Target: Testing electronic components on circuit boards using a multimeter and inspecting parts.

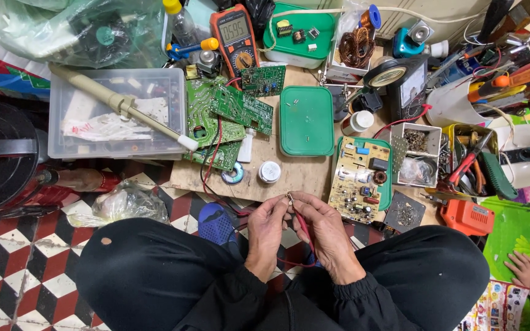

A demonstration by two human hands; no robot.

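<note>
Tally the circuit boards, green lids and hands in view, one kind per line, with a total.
Green circuit boards: 4, stacked near
Beige circuit board: 1
Green lids: 2
Person's own hands: 2, left hand and right hand, both on a red wire
Another person's hand: 1
Total: 10

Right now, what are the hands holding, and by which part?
Both hands, left and right, pinch the end of a red wire between their fingers, near a small metal tip; finer detail is too small to tell.
</note>
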